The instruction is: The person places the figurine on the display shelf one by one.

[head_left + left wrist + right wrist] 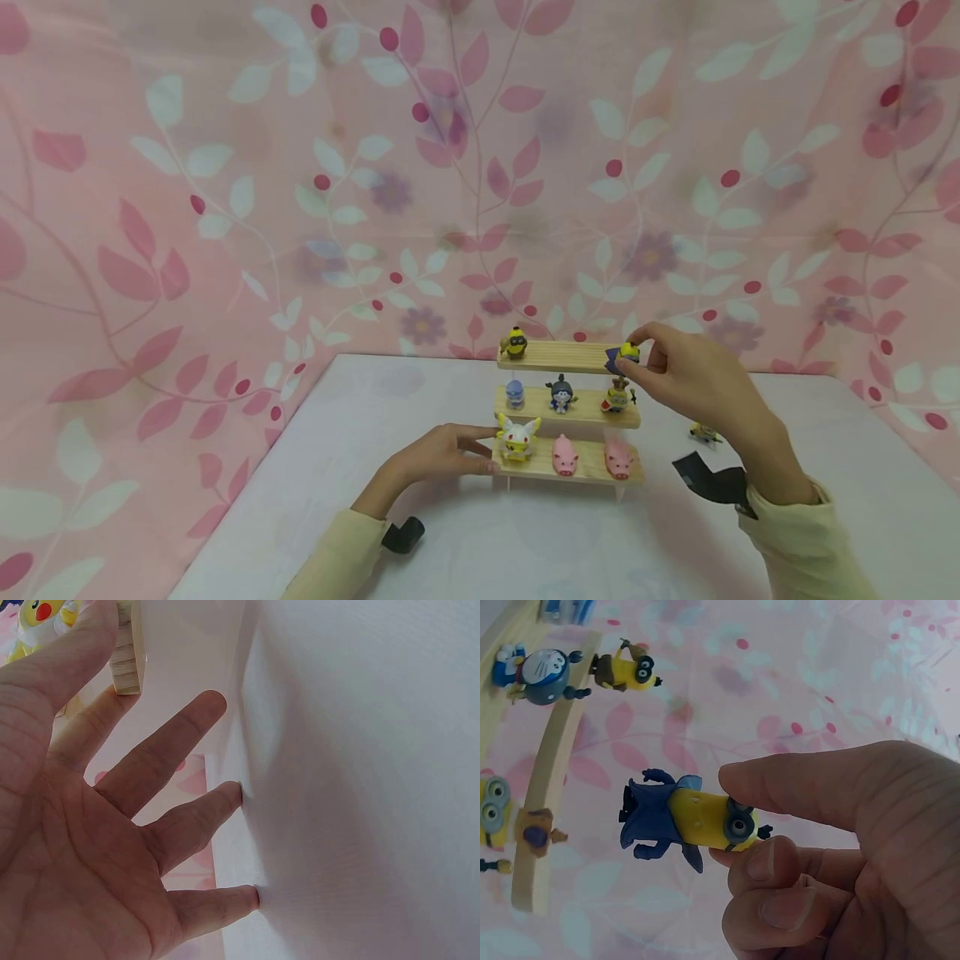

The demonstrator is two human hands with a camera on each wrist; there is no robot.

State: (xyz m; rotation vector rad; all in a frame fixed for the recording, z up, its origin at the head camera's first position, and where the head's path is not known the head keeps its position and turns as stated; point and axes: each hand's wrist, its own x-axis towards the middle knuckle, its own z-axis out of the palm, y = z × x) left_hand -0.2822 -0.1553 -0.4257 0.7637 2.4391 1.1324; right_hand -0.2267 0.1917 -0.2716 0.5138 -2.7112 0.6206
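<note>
A three-tier wooden display stand (562, 356) stands on the white table. My left hand (438, 454) holds the left end of its lowest board by thumb and index finger, the other fingers spread below in the left wrist view. My right hand (701, 375) pinches a minion figurine (701, 817) in blue clothing by its yellow head, at the right end of the top board. Another minion figurine (516, 343) stands at that board's left end. A crowned minion figurine (617, 398) is on the middle board, under my right hand.
The middle board also bears a small blue figurine (514, 394) and a dark-hatted figurine (561, 393). A white-and-yellow figurine (517, 439) and two pink pigs (565, 457) occupy the lowest. One more figurine (703, 432) lies on the table, right of the stand. A floral cloth (480, 167) hangs behind.
</note>
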